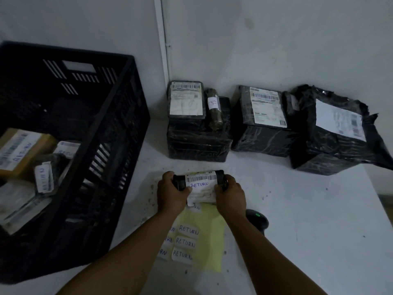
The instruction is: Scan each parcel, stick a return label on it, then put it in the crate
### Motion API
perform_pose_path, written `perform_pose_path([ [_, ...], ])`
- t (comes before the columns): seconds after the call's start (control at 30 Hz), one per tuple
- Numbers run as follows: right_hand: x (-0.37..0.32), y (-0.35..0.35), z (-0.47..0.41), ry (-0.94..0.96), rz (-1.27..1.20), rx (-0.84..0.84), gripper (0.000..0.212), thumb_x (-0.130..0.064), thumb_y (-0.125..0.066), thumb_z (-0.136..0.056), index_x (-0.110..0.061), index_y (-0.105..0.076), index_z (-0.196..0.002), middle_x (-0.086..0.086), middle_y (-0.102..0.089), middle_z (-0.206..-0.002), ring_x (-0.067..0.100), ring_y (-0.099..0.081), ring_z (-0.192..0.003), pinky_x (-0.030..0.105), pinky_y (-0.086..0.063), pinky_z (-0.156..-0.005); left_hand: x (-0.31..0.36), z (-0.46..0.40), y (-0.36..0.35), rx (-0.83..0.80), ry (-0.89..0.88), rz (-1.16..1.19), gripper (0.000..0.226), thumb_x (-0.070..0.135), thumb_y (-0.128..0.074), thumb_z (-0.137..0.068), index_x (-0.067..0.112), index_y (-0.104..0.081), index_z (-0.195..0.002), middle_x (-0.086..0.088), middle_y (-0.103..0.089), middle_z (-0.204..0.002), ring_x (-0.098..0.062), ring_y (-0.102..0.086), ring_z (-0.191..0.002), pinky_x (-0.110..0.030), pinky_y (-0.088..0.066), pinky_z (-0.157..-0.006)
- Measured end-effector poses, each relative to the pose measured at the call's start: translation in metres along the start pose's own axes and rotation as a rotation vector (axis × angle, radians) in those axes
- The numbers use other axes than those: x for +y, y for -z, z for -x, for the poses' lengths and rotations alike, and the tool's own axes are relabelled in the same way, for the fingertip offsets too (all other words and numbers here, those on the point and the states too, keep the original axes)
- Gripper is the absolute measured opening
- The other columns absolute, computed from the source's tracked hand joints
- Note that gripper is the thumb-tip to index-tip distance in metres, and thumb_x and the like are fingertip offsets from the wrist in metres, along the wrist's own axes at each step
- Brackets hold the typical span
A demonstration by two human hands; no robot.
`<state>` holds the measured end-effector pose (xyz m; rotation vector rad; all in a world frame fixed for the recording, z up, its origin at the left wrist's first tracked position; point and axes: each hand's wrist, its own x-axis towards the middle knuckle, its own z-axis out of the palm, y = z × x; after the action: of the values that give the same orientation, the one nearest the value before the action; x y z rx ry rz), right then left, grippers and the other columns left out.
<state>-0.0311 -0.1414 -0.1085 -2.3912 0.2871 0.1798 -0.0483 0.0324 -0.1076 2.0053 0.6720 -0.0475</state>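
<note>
I hold a small black parcel (200,182) above the white table, my left hand (172,192) gripping its left end and my right hand (230,194) its right end. A white barcode label faces me, and a handwritten RETURN label (200,185) is stuck across it. Under my hands lies a yellow backing sheet (209,235) with several more RETURN stickers. The black barcode scanner (258,220) lies on the table just right of my right wrist, its green light on. The black plastic crate (119,133) stands at the left and holds several labelled parcels (19,152).
Along the back wall sit black-wrapped parcels: a small flat one (187,101) and a thin roll (213,109) stacked on a box (197,141), another box (263,122), and a bagged one (336,133) at the right. The table's right edge (380,201) is near.
</note>
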Motion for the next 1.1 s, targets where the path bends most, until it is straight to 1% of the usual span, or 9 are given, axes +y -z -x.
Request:
perform_pose_path([
  [0.1,0.002,0.008,0.007,0.085,-0.066,0.062,0.038,-0.028,-0.058,-0.095,-0.021,-0.053,-0.132,0.007,-0.063,-0.109,0.025,-0.058,-0.097,0.036,-0.050,-0.080,0.004,0.003,0.009,0.011,-0.014,0.053,0.068,0.024,-0.086,-0.073,0.017,-0.052,-0.131,-0.005,-0.060,-0.124,-0.021,-0.061,-0.107,-0.031,-0.052,-0.086],
  [0.27,-0.018,0.027,0.018,0.202,-0.194,0.176,0.036,-0.035,-0.062,-0.093,-0.031,-0.052,-0.128,-0.015,-0.053,-0.100,0.011,-0.055,-0.094,0.027,-0.046,-0.078,0.036,0.008,0.032,0.065,-0.099,0.132,0.060,0.037,-0.083,-0.074,0.026,-0.053,-0.125,0.000,-0.059,-0.122,-0.017,-0.061,-0.104,-0.032,-0.053,-0.086],
  [0.4,-0.052,0.048,0.022,0.249,-0.294,0.234,0.046,-0.040,-0.063,-0.093,-0.026,-0.052,-0.136,-0.004,-0.062,-0.116,0.011,-0.060,-0.103,0.031,-0.053,-0.086,0.070,0.015,0.061,0.144,-0.192,0.183,0.061,0.039,-0.080,-0.078,0.027,-0.051,-0.130,0.000,-0.054,-0.127,-0.012,-0.057,-0.103,-0.027,-0.048,-0.085],
  [0.5,-0.086,0.064,0.028,0.317,-0.364,0.267,0.051,-0.041,-0.064,-0.093,-0.025,-0.050,-0.139,0.000,-0.063,-0.126,0.010,-0.060,-0.109,0.032,-0.053,-0.090,0.092,0.024,0.093,0.210,-0.268,0.234,0.061,0.036,-0.080,-0.079,0.029,-0.049,-0.131,0.001,-0.054,-0.128,-0.011,-0.057,-0.107,-0.032,-0.052,-0.091],
  [0.67,-0.152,0.076,0.045,0.425,-0.506,0.212,0.048,-0.040,-0.063,-0.094,-0.028,-0.050,-0.138,-0.004,-0.060,-0.128,0.010,-0.060,-0.114,0.041,-0.055,-0.095,0.116,0.037,0.165,0.324,-0.379,0.264,0.066,0.034,-0.082,-0.076,0.034,-0.050,-0.133,0.001,-0.051,-0.127,-0.012,-0.057,-0.111,-0.036,-0.050,-0.098],
  [0.77,-0.195,0.074,0.056,0.499,-0.582,0.166,0.036,-0.037,-0.063,-0.094,-0.035,-0.052,-0.128,-0.009,-0.063,-0.122,0.004,-0.061,-0.109,0.037,-0.056,-0.092,0.122,0.039,0.213,0.344,-0.384,0.230,0.068,0.048,-0.078,-0.073,0.041,-0.049,-0.135,0.004,-0.048,-0.131,-0.010,-0.056,-0.114,-0.030,-0.049,-0.097],
  [0.87,-0.236,0.063,0.065,0.567,-0.593,0.128,0.037,-0.033,-0.064,-0.094,-0.030,-0.054,-0.129,-0.008,-0.064,-0.118,0.003,-0.062,-0.106,0.034,-0.056,-0.092,0.122,0.038,0.258,0.363,-0.349,0.254,0.060,0.055,-0.073,-0.075,0.041,-0.054,-0.131,0.009,-0.059,-0.128,-0.008,-0.059,-0.113,-0.035,-0.051,-0.098],
  [1.0,-0.283,0.034,0.072,0.672,-0.542,0.081,0.043,-0.035,-0.064,-0.094,-0.023,-0.053,-0.133,-0.003,-0.062,-0.122,0.010,-0.059,-0.112,0.039,-0.052,-0.096,0.105,0.031,0.313,0.424,-0.295,0.306,0.047,0.042,-0.078,-0.080,0.032,-0.062,-0.124,0.015,-0.064,-0.109,-0.004,-0.065,-0.098,-0.034,-0.056,-0.088],
  [1.1,-0.314,0.010,0.072,0.737,-0.453,0.059,0.048,-0.037,-0.061,-0.094,-0.020,-0.051,-0.138,0.001,-0.060,-0.122,0.014,-0.058,-0.111,0.043,-0.053,-0.094,0.089,0.018,0.348,0.442,-0.269,0.320,0.046,0.038,-0.078,-0.082,0.028,-0.062,-0.123,0.015,-0.065,-0.105,0.004,-0.066,-0.086,-0.021,-0.056,-0.073],
])
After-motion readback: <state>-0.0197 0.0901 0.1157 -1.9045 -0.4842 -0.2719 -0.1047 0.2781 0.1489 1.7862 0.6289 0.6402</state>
